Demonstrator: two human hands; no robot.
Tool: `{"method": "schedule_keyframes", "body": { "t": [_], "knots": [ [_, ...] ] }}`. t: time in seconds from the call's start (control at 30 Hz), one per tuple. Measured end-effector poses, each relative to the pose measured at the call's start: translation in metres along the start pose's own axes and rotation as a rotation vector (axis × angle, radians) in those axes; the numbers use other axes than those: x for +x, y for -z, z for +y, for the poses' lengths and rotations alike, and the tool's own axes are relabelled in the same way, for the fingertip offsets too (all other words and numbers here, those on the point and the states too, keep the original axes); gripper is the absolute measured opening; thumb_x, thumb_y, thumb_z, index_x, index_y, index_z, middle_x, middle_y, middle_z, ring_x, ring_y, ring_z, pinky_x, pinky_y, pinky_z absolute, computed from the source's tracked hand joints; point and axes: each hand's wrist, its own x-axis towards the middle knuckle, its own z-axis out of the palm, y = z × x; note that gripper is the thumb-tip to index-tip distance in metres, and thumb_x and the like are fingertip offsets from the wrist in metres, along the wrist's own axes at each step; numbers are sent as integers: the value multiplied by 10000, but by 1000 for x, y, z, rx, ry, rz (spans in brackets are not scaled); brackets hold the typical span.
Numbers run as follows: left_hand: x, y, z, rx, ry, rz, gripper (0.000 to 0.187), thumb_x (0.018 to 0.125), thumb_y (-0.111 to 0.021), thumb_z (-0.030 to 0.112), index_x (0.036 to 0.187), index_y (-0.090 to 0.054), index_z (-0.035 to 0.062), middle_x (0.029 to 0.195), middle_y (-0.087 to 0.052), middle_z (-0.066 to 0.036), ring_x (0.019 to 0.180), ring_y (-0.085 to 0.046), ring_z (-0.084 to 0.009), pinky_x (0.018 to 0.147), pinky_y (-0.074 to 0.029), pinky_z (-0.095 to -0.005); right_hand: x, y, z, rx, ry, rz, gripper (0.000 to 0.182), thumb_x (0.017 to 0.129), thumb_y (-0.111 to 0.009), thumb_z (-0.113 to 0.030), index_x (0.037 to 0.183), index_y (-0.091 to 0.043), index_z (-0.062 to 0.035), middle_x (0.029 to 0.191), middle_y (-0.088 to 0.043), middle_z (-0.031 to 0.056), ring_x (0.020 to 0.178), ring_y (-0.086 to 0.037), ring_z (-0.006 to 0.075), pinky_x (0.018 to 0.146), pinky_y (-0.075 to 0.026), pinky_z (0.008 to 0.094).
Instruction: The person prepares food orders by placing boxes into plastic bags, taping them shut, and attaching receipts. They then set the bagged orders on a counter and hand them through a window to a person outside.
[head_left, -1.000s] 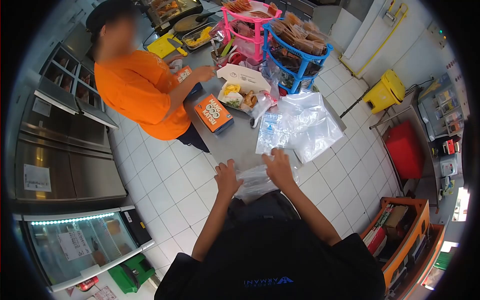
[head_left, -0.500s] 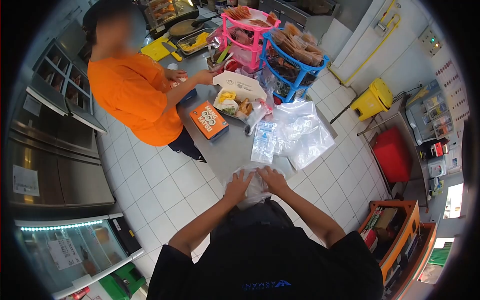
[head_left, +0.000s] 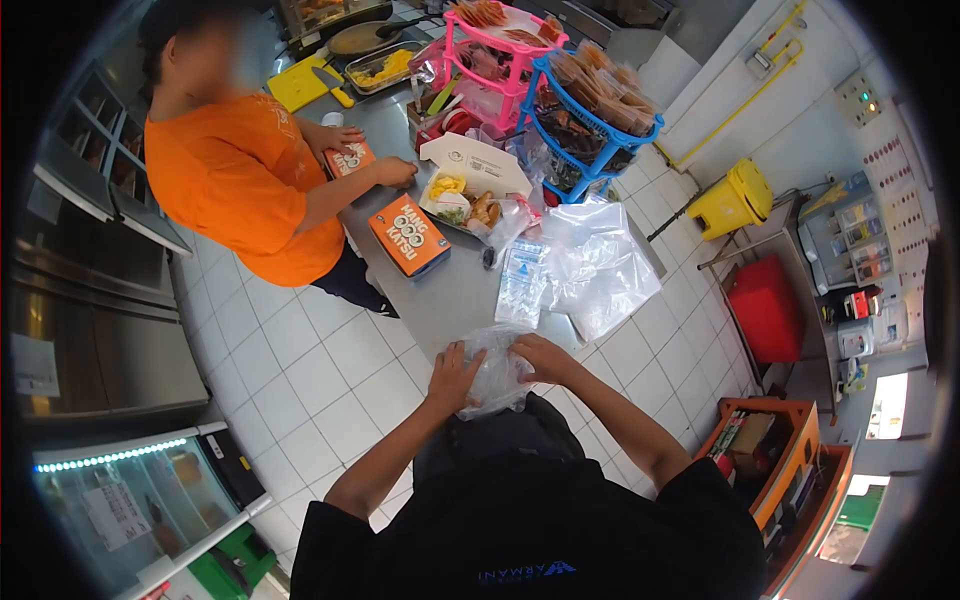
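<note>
At the near end of the steel table (head_left: 455,290), a bunched clear plastic bag (head_left: 497,368) lies between my hands. My left hand (head_left: 455,378) is curled against the bag's left side, and my right hand (head_left: 543,360) pinches its right side. What the bag contains, if anything, I cannot make out. Beyond it lie a printed plastic packet (head_left: 521,283) and a pile of flat clear plastic bags (head_left: 600,262). A closed orange box (head_left: 409,234) and an open box with food (head_left: 478,172) stand farther up the table.
Across the table's left side, a co-worker in an orange shirt (head_left: 235,185) has hands at another orange box (head_left: 351,160). Pink (head_left: 499,95) and blue (head_left: 590,120) tiered racks hold packets. A knife (head_left: 334,86) lies on the yellow board (head_left: 297,85). Behind stands a yellow bin (head_left: 738,200).
My hands have moved apart and slightly lower, showing more of the bunched bag between them. The co-worker has leaned left, and one hand has drawn back from near the open box.
</note>
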Motion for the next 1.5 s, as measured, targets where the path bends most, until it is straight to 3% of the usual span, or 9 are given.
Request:
{"method": "schedule_keyframes", "body": {
  "t": [0.13, 0.17, 0.3, 0.47, 0.77, 0.97, 1.17, 1.27, 1.5],
  "knots": [
    [11, -12, 12, -223, 80, 99, 590, 813, -809, 390, 1323, -620, 160, 1293, -590, -129, 1313, -491, -327, 1137, -269, -593, 51, 79, 14, 497, -245, -502, 216, 829, -666, -38, 1039, -715, -27, 1012, -741, 103, 940, -715, 282, 831, -557, 361],
    [13, -12, 14, -275, 121, 134, 524, 834, -792, 360, 1291, -638, 153, 1269, -605, -115, 1298, -508, -306, 1144, -257, -588, 70, 94, 24, 544, -173, -322, 266, 852, -580, 10, 1067, -729, -36, 914, -752, 134, 772, -730, 296, 744, -576, 374],
    [22, 17, 44, -422, 305, 298, 298, 901, -725, 229, 1178, -694, 122, 1154, -668, -78, 1186, -598, -246, 1125, -313, -537, 145, 133, 61, -291, 56, 332, 355, 858, -587, -30, 1126, -754, -191, 1168, -628, 89, 1133, -576, 282, 941, -514, 415],
    [49, 12, 64, -1062, 535, 364, 200, 985, -648, 134, 1167, -692, 64, 1068, -740, -99, 982, -711, -241, 889, -546, -365, 182, 140, 123, -551, 178, 94, 175, 808, -658, -125, 961, -741, -144, 997, -673, 23, 1105, -577, 244, 959, -482, 414],
    [230, -5, 56, -2813, 799, 322, 846, 998, -511, 609, 1567, -236, 47, 1512, -447, -215, 1324, -519, -372, 1131, -415, -568, 146, 140, 158, -171, 297, 297, 389, 721, -771, -152, 1096, -666, -138, 898, -635, 14, 996, -564, 250, 885, -454, 409],
    [281, -31, 41, -2581, 1011, 585, 890, 977, -437, 706, 1576, -235, 79, 1516, -379, -193, 1349, -459, -370, 1106, -416, -598, 115, 146, 165, -165, 277, 335, 199, 750, -753, -192, 912, -698, -91, 937, -623, 96, 1028, -580, 282, 963, -465, 442],
    [276, -50, 34, -2583, 905, 618, 786, 994, -370, 714, 1496, -338, 111, 1453, -420, -146, 1354, -443, -343, 1101, -398, -591, 142, 144, 171, 83, 692, 388, 237, 789, -778, -278, 806, -681, -63, 1101, -604, 110, 1016, -618, 292, 857, -483, 447],
    [279, -53, 35, -2460, 885, 630, 769, 990, -372, 724, 1441, -381, 102, 1453, -423, -137, 1349, -447, -337, 1095, -403, -591, 165, 118, 168, -52, 355, 173, 203, 837, -736, -264, 840, -697, -65, 1144, -610, 93, 1029, -640, 279, 857, -480, 456],
    [279, -39, 41, -2511, 942, 744, 842, 964, -381, 764, 1471, -397, 91, 1501, -395, -167, 1374, -431, -324, 1110, -398, -603, 184, 125, 161, -298, 422, 164, 189, 819, -663, -187, 994, -686, -120, 1041, -639, 32, 978, -621, 231, 818, -457, 375]
  ]
}}
